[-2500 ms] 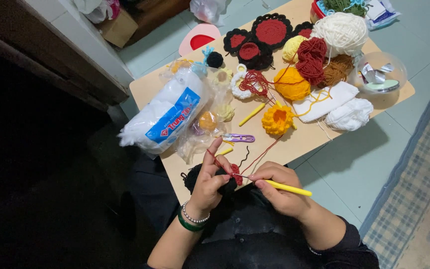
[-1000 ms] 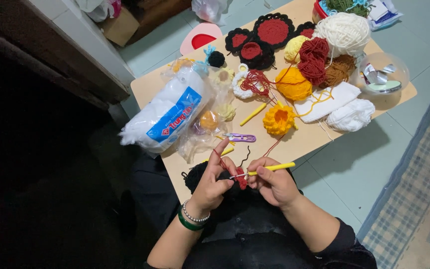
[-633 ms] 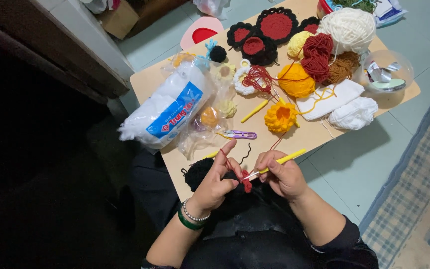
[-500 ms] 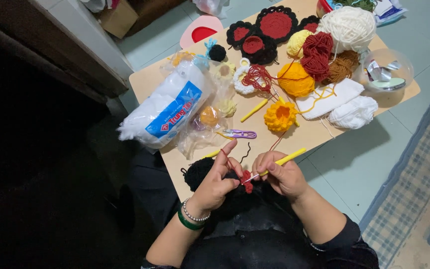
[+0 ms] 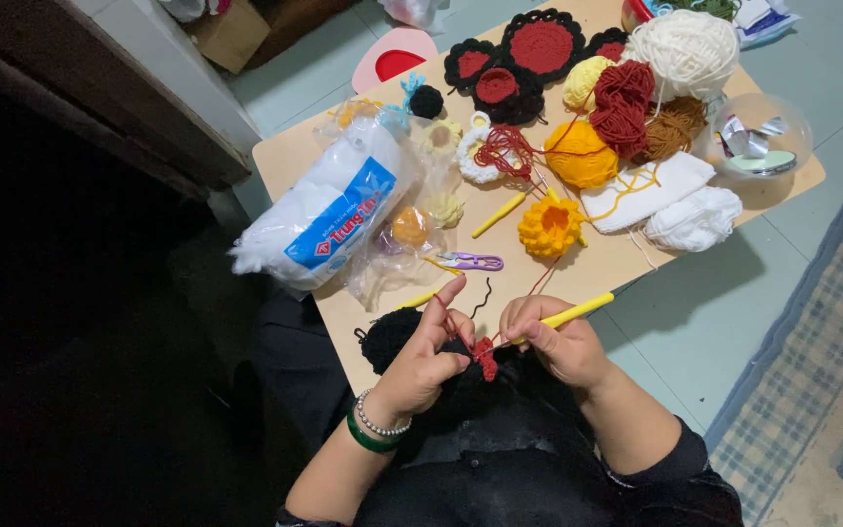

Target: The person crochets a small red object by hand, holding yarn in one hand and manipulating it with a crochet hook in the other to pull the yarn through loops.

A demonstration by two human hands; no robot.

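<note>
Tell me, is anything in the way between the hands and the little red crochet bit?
Nothing visible is. The left hand pinches the red crochet piece directly, with red yarn looped over its raised finger. The right hand holds the yellow crochet hook, whose tip end points at the piece.

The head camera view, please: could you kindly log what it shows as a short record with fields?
Left hand: left hand pinches a small red and black crochet piece, red yarn strand over its forefinger.
Right hand: right hand holds a yellow crochet hook, tip at the piece.
Surface: low wooden table.
Nearby: purple snips, yellow crocheted flower, bag of white stuffing.
Far side: yarn balls, including a white one and an orange one.
</note>
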